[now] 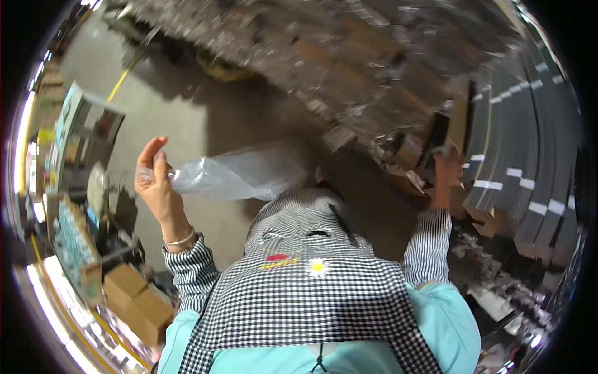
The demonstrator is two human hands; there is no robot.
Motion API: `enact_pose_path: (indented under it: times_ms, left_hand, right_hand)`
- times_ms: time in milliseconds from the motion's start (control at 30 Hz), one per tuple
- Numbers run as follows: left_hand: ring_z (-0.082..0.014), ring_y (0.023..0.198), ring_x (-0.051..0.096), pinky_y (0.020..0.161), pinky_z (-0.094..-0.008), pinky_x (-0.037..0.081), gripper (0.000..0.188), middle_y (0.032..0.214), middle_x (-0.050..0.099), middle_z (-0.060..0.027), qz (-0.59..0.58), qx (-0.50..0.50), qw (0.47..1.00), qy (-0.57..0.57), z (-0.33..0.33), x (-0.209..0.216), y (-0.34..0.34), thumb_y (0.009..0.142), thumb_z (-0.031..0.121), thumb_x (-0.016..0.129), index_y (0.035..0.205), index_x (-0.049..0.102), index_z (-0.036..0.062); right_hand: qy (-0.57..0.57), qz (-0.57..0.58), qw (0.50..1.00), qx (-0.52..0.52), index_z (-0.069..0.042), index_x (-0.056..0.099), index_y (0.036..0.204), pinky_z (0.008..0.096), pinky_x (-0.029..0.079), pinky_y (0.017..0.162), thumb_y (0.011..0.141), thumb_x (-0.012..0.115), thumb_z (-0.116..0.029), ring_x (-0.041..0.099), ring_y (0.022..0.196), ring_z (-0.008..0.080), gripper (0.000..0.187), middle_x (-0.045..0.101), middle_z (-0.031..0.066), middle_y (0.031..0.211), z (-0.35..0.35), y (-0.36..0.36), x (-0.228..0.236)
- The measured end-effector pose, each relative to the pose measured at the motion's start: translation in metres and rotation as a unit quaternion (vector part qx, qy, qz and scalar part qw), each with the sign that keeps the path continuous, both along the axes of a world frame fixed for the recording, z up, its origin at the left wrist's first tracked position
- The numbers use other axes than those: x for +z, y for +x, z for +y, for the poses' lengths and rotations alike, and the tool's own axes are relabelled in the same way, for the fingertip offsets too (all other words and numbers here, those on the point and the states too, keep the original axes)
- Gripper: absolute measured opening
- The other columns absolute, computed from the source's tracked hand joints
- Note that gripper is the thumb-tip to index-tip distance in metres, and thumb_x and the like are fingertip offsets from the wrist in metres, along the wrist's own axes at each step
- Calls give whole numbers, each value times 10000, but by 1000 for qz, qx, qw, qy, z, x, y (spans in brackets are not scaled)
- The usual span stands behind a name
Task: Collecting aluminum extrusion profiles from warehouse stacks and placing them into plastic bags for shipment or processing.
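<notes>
My left hand (160,190) is raised in front of me on the left, its fingers closed on one end of a clear plastic bag (233,174). The bag is thin and crumpled, and its loose end trails to the right in front of my apron. On the right, my right hand (447,177) reaches toward a dark, upright flat piece (435,138) beside a brown cardboard panel (460,118). Motion smears its fingers, so whether they grip anything does not show.
A broad heap of plastic-wrapped brown goods (349,56) covers the far side. Tall grey stacks of flat sheets (514,137) with white labels stand at right. Cardboard boxes (137,302) lie at lower left, near a shelf unit (87,137). A yellow line (121,81) marks the concrete floor.
</notes>
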State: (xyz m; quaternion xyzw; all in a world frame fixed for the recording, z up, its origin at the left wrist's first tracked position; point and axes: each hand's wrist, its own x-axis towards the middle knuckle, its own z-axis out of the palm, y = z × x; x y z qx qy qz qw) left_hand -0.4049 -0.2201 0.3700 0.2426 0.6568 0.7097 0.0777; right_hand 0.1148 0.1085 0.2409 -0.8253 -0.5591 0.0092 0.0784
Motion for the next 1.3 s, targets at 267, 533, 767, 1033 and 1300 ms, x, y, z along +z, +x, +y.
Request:
enact_pose_path:
  times_ms: [267, 533, 767, 1033, 1300]
  left_hand:
    - [-95, 658, 581, 637, -254, 544, 319, 1339, 553, -224, 7, 224, 966, 132, -174, -78, -37, 1035, 63, 367, 1319, 495, -10]
    - [-20, 504, 412, 466, -169, 386, 388, 999, 667, -117, -103, 252, 959, 78, -267, -180, -31, 1054, 233, 456, 1388, 457, 35]
    - [-24, 588, 345, 526, -194, 315, 286, 909, 659, -1, -26, 320, 830, -455, -315, -326, 38, 1038, 140, 486, 1230, 632, -14]
    - [-175, 830, 621, 776, -297, 484, 266, 1017, 705, -149, -74, 146, 724, -670, -360, -465, 103, 1012, 72, 475, 1182, 635, -56]
    - [-70, 549, 391, 497, -259, 321, 260, 717, 603, -23, -92, 91, 705, -697, -334, -558, 119, 1007, 130, 515, 1136, 662, -42]
  right_hand:
    - [-59, -59, 862, 500, -145, 521, 1366, 650, 253, 1071, 756, 721, -277, 216, 1441, 408, 655, 275, 158, 1570, -218, -116, -92]
    - [-343, 165, 778, 500, -35, 683, 1133, 407, 463, 986, 798, 737, -214, 578, 1174, 319, 383, 649, 156, 1218, -194, -197, -291]
    - [-454, 228, 798, 325, -14, 666, 1163, 373, 522, 897, 831, 697, -176, 667, 1041, 301, 371, 692, 173, 1121, -154, -175, -542]
    - [-519, 28, 766, 379, -20, 605, 1265, 436, 430, 1059, 883, 647, -188, 503, 1267, 344, 420, 511, 186, 1386, -168, -170, -763]
    - [-532, -3, 768, 356, -41, 601, 1298, 460, 331, 1153, 860, 719, -207, 280, 1427, 369, 482, 267, 197, 1550, -167, -164, -932]
